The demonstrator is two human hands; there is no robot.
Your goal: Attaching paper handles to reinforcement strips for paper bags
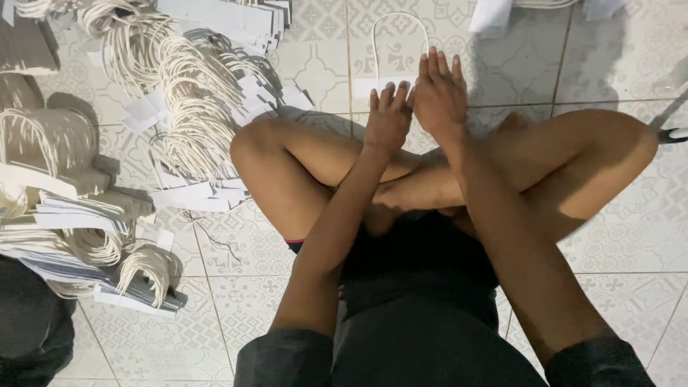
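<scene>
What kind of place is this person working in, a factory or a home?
Probably a home or small workshop floor used for handwork, not a factory line. The person sits cross-legged on patterned floor tiles, heaps of finished cord handles lie beside them, and both hands, left hand and right hand, press one cord handle flat.

Floor: pale patterned tiles, grey grout lines. Lying directly on it: one white cord handle on paper strip at top centre; heaped cord handles at left; stacked white paper pieces top left; more paper top right.
</scene>
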